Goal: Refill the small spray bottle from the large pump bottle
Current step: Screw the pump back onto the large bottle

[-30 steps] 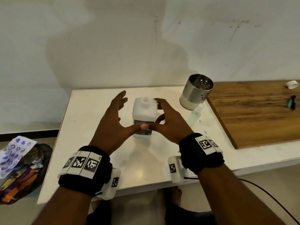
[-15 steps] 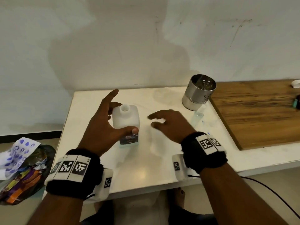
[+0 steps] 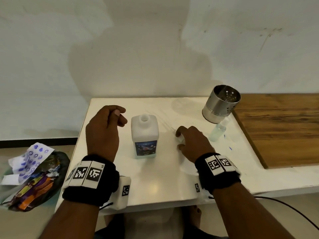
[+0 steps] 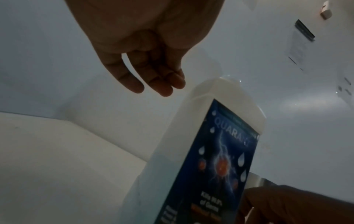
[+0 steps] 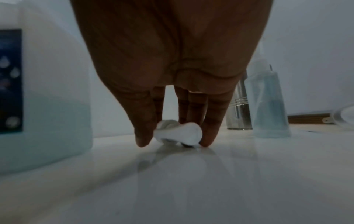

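Large white square plastic bottle (image 3: 144,135) with dark blue label, neck open and uncapped, pale liquid in its lower part: upright on the glossy white table (image 3: 155,185), midway between the left and right edges; small clear spray bottle (image 3: 217,130) holding pale liquid: upright near the back right corner, just in front of a perforated steel cylinder holder (image 3: 221,106), beside the wooden board (image 3: 279,128) along the right edge. Left hand (image 3: 103,131): raised left of the large bottle, fingers loosely curled, holding nothing and apart from it. Right hand (image 3: 193,144): right of the large bottle, fingertips (image 5: 141,141) down at the tabletop and pinching a small white cap-like piece (image 5: 178,134).
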